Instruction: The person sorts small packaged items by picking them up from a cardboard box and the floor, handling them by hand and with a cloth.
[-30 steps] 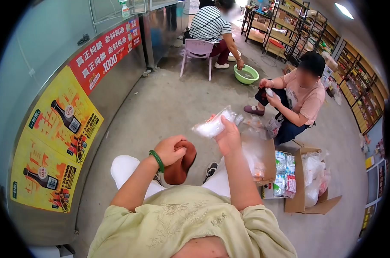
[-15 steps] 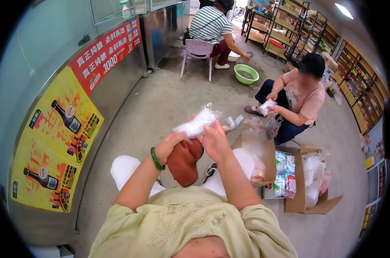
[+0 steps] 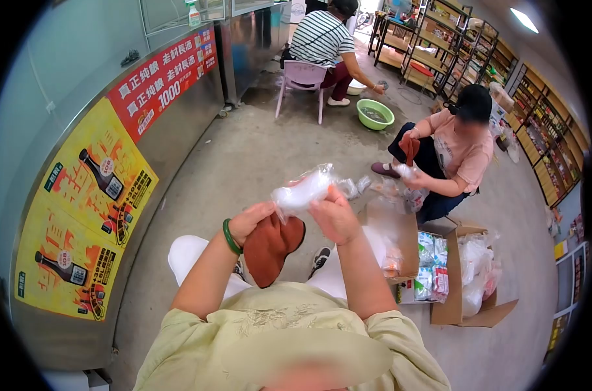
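Clear plastic packet with a soft white roll inside is held up in front of the wearer, above a grey concrete floor. The bare left hand, a green bangle at its wrist, is closed around the upper edge of a floppy reddish-brown piece with rounded ends, its fingertips meeting the packet's left end. The bare right hand grips the packet's right end between thumb and curved fingers. As far as can be judged, the handling is partway along: the white roll lies within the plastic, while the brown piece hangs outside it, just below. Whether the packet is sealed cannot be told. More clear plastic packets lie on the floor just beyond, not in hand. To the right, a crouching person in a pink shirt holds a similar brown piece and a whitish packet, likewise apart. Nearby, an open brown cardboard box contains bagged, whitish goods.
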The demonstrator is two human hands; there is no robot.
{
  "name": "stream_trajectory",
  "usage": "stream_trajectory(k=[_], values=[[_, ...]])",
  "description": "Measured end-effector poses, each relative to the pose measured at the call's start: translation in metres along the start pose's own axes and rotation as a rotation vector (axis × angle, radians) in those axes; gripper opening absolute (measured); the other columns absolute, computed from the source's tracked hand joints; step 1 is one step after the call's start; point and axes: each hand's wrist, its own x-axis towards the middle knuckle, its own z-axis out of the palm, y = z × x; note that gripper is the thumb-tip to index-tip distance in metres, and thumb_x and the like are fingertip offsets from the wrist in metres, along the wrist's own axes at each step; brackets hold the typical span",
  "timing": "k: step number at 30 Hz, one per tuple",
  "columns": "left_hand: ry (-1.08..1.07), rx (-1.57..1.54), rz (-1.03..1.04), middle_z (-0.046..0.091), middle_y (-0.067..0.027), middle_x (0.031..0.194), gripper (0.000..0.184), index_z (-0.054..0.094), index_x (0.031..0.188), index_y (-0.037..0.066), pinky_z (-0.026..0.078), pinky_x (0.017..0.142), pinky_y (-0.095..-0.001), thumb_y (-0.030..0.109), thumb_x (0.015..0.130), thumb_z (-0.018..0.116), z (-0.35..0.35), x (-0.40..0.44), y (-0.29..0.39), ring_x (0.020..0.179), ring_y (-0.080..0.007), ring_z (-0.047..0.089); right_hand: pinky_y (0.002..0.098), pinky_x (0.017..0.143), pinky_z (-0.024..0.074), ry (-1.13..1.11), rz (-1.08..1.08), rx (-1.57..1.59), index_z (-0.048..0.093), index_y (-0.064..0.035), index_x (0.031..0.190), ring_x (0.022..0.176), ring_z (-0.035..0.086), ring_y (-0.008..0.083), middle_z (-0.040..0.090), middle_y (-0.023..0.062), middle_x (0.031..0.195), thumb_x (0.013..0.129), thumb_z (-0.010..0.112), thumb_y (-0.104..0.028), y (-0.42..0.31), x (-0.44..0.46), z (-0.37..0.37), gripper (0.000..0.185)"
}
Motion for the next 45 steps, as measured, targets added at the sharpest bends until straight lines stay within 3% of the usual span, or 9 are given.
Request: stream_trajectory(k=[3, 10, 16, 20, 23, 28, 31, 39, 45], values=[[0.025, -0.111, -0.099, 0.062, -0.0093, 0.107, 0.032, 0.061, 0.108, 0.0, 0.048, 0.088, -0.0302, 0.027, 0.095, 0.051, -0.01, -0.001, 0.009, 0.099, -0.0177, 0.058, 0.0412, 0.103, 0.0386, 0.347, -0.022, 0.074, 0.047, -0.0054, 0.123, 0.117, 0.052, 0.0224, 0.056, 0.008, 0.121, 0.088, 0.062, -0.011, -0.001, -0.002, -0.004, 0.039], [0.26, -0.084, 0.148, 0.059, -0.0132, 0.115, 0.041, 0.048, 0.125, 0.002, 0.049, 0.093, -0.0349, 0.009, 0.085, 0.053, 0.004, -0.006, 0.05, 0.105, -0.0224, 0.059, 0.0341, 0.093, 0.0436, 0.495, -0.008, -0.124, 0.047, -0.0083, 0.122, 0.106, 0.054, 0.0157, 0.056, 0.0035, 0.112, 0.088, 0.066, -0.019, 0.015, 0.001, -0.016, 0.04], [0.214, 0.697, 0.236, 0.058, -0.0087, 0.11, 0.042, 0.046, 0.123, 0.006, 0.049, 0.084, -0.0307, 0.007, 0.083, 0.057, 0.05, 0.02, 0.035, 0.101, -0.0154, 0.057, 0.0305, 0.083, 0.0445, 0.446, 0.023, -0.109, 0.048, -0.0099, 0.12, 0.097, 0.055, 0.0126, 0.056, 0.0015, 0.107, 0.09, 0.062, -0.021, 0.038, 0.009, 0.002, 0.034], [0.328, 1.035, 0.16, 0.062, -0.0082, 0.086, 0.038, 0.047, 0.115, 0.009, 0.05, 0.07, -0.0308, 0.008, 0.079, 0.06, 0.07, 0.013, 0.022, 0.074, -0.0194, 0.063, 0.0358, 0.08, 0.0483, 0.543, -0.051, 0.071, 0.05, -0.0082, 0.11, 0.093, 0.06, 0.0188, 0.059, 0.006, 0.101, 0.093, 0.055, -0.019, 0.029, 0.006, -0.004, 0.021], [0.232, 1.333, 0.14, 0.064, -0.0085, 0.084, 0.035, 0.05, 0.11, 0.008, 0.05, 0.069, -0.0341, 0.006, 0.076, 0.056, 0.037, 0.012, -0.011, 0.071, -0.0238, 0.062, 0.0594, 0.102, 0.0399, 0.533, -0.086, 0.594, 0.046, -0.0055, 0.118, 0.112, 0.053, 0.0346, 0.055, 0.0147, 0.108, 0.095, 0.055, -0.027, 0.009, 0.001, -0.012, 0.033], [0.369, 1.056, -0.006, 0.065, -0.008, 0.095, 0.027, 0.054, 0.109, 0.006, 0.048, 0.081, -0.0313, 0.009, 0.081, 0.056, 0.02, 0.007, -0.017, 0.088, -0.0199, 0.062, 0.0635, 0.104, 0.0365, 0.613, -0.146, 0.689, 0.042, -0.005, 0.12, 0.117, 0.048, 0.0355, 0.05, 0.0173, 0.117, 0.095, 0.055, -0.028, -0.005, 0.006, -0.009, 0.037], [0.36, 0.394, 0.231, 0.055, -0.0002, 0.11, 0.021, 0.052, 0.109, 0.007, 0.042, 0.089, -0.0268, 0.005, 0.088, 0.053, 0.026, 0.014, -0.002, 0.103, -0.0098, 0.05, 0.063, 0.104, 0.0368, 0.54, -0.146, 0.711, 0.042, -0.0058, 0.12, 0.116, 0.049, 0.0354, 0.05, 0.017, 0.117, 0.095, 0.055, -0.026, 0.01, 0.009, -0.011, 0.035], [0.34, 0.943, 0.445, 0.057, -0.0042, 0.095, 0.021, 0.05, 0.095, 0.008, 0.047, 0.075, -0.0282, -0.002, 0.077, 0.054, 0.072, 0.022, -0.01, 0.079, -0.0123, 0.058, 0.0566, 0.104, 0.0384, 0.683, -0.142, 0.655, 0.042, -0.002, 0.121, 0.116, 0.048, 0.0392, 0.05, 0.0224, 0.121, 0.096, 0.052, -0.031, 0.018, 0.014, -0.008, 0.04], [0.107, 1.274, 0.143, 0.061, -0.0082, 0.088, 0.021, 0.053, 0.095, 0.009, 0.051, 0.071, -0.0361, 0.005, 0.075, 0.056, 0.043, 0.018, -0.028, 0.083, -0.0249, 0.065, 0.0589, 0.106, 0.0336, 0.702, -0.171, 0.745, 0.043, -0.0025, 0.123, 0.117, 0.047, 0.0376, 0.049, 0.0204, 0.124, 0.092, 0.054, -0.026, 0.014, 0.007, -0.027, 0.041]])
